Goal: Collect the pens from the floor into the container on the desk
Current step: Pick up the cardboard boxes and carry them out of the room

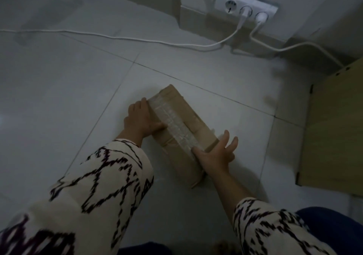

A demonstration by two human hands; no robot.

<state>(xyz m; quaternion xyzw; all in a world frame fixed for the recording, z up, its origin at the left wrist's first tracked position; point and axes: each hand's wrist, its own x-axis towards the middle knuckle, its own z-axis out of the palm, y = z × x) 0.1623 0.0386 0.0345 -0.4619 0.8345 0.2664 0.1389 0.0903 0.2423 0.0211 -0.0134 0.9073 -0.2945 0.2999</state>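
A brown cardboard box (198, 125) with a strip of clear tape along its top lies on the white tiled floor, in the middle of the view. My left hand (140, 118) grips its far left end, thumb on the top and fingers curled round the edge. My right hand (218, 152) presses against the box's near right end with its fingers spread and straight. No pens are in view, and the desk's top is out of view.
A wall socket strip (246, 7) with two white plugs sits at the top right; their white cables (137, 39) trail across the floor. A wooden furniture panel (334, 128) stands at the right edge. Bare tiles (59, 97) stretch to the left.
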